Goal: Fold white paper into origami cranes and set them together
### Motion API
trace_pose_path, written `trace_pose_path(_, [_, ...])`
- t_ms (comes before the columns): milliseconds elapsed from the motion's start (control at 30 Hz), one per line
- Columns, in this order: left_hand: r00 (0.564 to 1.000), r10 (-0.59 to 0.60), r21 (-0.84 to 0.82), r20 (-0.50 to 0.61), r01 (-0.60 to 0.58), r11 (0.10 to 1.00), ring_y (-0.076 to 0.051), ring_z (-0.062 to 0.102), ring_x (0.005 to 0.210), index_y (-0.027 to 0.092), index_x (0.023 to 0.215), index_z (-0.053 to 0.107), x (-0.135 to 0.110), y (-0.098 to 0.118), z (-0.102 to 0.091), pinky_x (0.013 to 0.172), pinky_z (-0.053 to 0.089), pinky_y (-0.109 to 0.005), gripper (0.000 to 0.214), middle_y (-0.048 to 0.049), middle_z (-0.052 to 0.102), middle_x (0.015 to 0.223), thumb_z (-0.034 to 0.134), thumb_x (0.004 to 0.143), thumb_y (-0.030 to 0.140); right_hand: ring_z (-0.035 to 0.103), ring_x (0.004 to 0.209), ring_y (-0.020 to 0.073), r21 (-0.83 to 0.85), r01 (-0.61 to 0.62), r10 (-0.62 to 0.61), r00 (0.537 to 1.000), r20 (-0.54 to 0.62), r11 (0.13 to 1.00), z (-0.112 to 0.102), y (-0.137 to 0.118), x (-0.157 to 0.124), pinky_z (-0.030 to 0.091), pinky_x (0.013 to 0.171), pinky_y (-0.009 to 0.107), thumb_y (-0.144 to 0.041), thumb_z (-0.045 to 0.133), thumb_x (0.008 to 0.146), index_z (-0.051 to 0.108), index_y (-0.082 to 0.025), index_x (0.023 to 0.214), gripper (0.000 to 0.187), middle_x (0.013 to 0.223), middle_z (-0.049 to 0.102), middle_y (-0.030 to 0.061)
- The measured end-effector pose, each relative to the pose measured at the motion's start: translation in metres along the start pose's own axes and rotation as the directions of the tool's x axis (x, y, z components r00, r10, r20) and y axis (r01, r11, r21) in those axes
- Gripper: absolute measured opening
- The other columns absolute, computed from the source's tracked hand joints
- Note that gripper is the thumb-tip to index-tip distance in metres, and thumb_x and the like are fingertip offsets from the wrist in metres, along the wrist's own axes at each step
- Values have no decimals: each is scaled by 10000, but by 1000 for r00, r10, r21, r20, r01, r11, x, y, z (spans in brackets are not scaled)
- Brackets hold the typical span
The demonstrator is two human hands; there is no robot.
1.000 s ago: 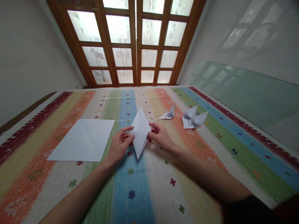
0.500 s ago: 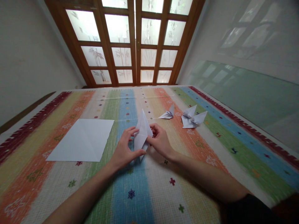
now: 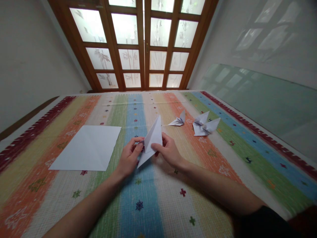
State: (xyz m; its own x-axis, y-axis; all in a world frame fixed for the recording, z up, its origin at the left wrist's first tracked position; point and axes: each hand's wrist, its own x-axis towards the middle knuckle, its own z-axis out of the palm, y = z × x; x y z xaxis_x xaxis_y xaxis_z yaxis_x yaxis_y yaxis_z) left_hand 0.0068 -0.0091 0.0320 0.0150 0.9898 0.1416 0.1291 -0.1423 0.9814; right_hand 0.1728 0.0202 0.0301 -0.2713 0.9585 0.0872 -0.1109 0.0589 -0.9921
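A folded white paper piece (image 3: 152, 140), long and pointed at both ends, is held just above the striped cloth. My left hand (image 3: 130, 157) pinches its left edge between thumb and fingers. My right hand (image 3: 168, 150) grips its right side, thumb on the front face. The piece leans with its upper tip to the right. A flat white paper sheet (image 3: 88, 148) lies on the cloth to the left of my hands.
Two folded paper figures lie further back on the right: a small one (image 3: 177, 121) and a larger winged one (image 3: 205, 125). The striped tablecloth (image 3: 148, 205) covers the whole table. A wooden glazed door (image 3: 142, 46) stands beyond the far edge; a wall runs along the right.
The folded piece has been turned in my hands: it faced me as a wide diamond, went edge-on, and now shows one narrower face tilted right. Both hands shifted their grip.
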Motion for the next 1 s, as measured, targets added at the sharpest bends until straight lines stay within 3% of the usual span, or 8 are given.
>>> trace_pose_path(133, [999,-42,-5,-16,42,999,-172,588,684,181,983,653,1,0,-3,570,461,-267,401,-45,668,883,549,847,544,596,574,117,44,-19,19,1000,2,999,0,0,0,507,447,218,-297,694,685,553,-194,892,271,725,623,-15])
trace_pose_path(300, [999,36,30,-37,-35,999,-227,618,930,192,890,647,2,-1,-4,742,508,-335,340,-90,637,1177,546,854,515,637,638,135,77,-34,39,997,-63,996,1,2,2,541,470,222,-263,714,658,516,-212,939,347,801,651,-4])
trace_pose_path(433, [998,-50,-62,-28,48,997,-192,646,834,190,973,582,2,-3,-2,692,522,-327,365,-111,549,1333,666,757,472,665,699,149,112,-26,35,996,-80,993,2,4,3,562,494,225,-219,707,636,497,-224,973,397,902,680,13])
trace_pose_path(533, [994,-110,-150,1,109,983,-188,666,814,180,1024,541,4,-7,-2,699,529,-316,453,-104,628,1171,729,691,423,661,645,133,149,-58,67,996,-52,987,2,6,3,564,505,230,-230,701,645,490,-232,981,397,848,686,-10])
trace_pose_path(733, [996,-56,-215,-74,39,976,-197,678,863,179,1055,521,10,-12,-7,768,532,-333,475,-56,668,974,746,660,317,646,593,130,226,-99,128,985,-120,969,-9,6,11,535,524,237,-323,608,741,480,-232,1052,348,755,667,-23])
trace_pose_path(833, [994,-59,-214,-95,37,976,-180,677,776,183,1154,484,11,-10,-10,718,524,-314,554,-24,682,876,740,675,292,650,671,139,211,-15,65,970,-234,977,-22,5,21,544,588,260,-374,628,752,444,-241,1114,427,874,660,8])
trace_pose_path(933, [991,-56,-199,-120,31,980,-172,672,739,171,1192,495,13,-10,-13,694,515,-297,574,-7,683,816,739,683,277,658,838,172,42,115,-96,944,-316,992,-37,6,31,559,688,305,-390,703,703,412,-260,1175,569,1089,611,58])
trace_pose_path(1000, [991,-75,-197,-109,52,979,-174,669,716,155,1175,536,14,-11,-15,655,509,-287,558,-19,693,811,745,674,283,647,907,189,-62,177,-187,932,-309,982,-45,7,36,558,727,329,-406,709,711,410,-257,1222,610,1185,575,94])
